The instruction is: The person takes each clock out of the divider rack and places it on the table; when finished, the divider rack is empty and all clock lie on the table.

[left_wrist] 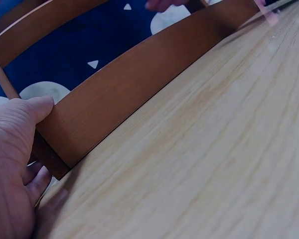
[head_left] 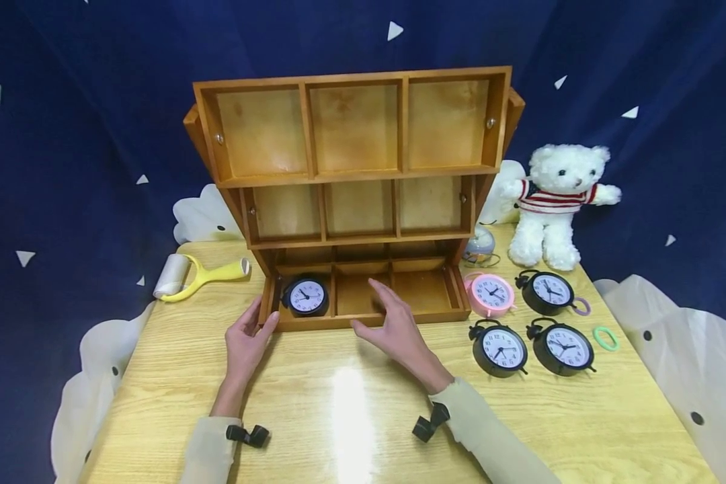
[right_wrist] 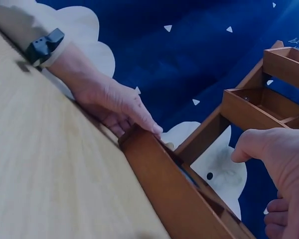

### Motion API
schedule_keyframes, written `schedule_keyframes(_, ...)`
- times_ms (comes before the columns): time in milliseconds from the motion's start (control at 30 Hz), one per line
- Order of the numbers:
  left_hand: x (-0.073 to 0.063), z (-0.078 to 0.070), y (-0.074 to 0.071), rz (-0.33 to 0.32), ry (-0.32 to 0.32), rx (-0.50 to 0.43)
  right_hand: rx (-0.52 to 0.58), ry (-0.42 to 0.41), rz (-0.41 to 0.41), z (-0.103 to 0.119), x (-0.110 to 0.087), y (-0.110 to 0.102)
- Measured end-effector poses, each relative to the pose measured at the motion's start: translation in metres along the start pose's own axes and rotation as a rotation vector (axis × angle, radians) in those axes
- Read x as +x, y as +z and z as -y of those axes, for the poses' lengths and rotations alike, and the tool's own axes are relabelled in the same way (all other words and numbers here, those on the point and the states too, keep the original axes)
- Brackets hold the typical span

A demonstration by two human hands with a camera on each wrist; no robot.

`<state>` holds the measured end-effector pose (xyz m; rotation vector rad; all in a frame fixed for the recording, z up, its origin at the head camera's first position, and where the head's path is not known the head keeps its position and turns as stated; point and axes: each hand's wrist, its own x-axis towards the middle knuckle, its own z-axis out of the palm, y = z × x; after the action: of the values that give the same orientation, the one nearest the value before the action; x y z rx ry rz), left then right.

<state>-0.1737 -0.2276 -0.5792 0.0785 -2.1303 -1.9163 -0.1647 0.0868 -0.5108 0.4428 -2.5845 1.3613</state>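
Note:
A wooden tiered box point(head_left: 314, 325) stands fanned open at the table's far edge, each tier split into three compartments. My left hand point(head_left: 246, 344) grips the bottom tier's front left corner. In the left wrist view its thumb point(left_wrist: 41, 107) lies at the top edge and its fingers are round the side. A black alarm clock point(head_left: 307, 297) sits face up in the bottom left compartment. Over the front of the bottom middle compartment, my right hand point(head_left: 396, 329) hovers with thumb and fingers spread, holding nothing. The right wrist view shows this hand point(right_wrist: 284, 172) above the bottom tier.
Right of the box are a pink alarm clock point(head_left: 492, 294), several black alarm clocks point(head_left: 501, 349), and a purple ring point(head_left: 581, 307) and green ring point(head_left: 606, 339). A white teddy bear point(head_left: 553, 202) stands behind them. A yellow-handled lint roller point(head_left: 202, 277) lies on the left.

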Motion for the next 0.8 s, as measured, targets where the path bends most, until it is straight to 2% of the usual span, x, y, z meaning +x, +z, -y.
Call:
schedule_keyframes(167, 0.0, -0.002, 0.0, -0.005, 0.01, 0.001, 0.008, -0.005, 0.048, 0.012, 0.025, 0.014)
schedule_keyframes(300, -0.001, -0.001, -0.001, -0.012, 0.011, 0.019, 0.003, 0.002, 0.13, 0.021, 0.044, 0.03)
schedule_keyframes(533, -0.003, 0.001, -0.001, -0.016, 0.001, 0.028, -0.082, -0.018, 0.246, 0.025, 0.071, 0.061)
schedule_keyframes(800, -0.001, 0.001, 0.0, -0.014, 0.01, 0.001, -0.123, -0.001, 0.319, 0.03, 0.093, 0.075)
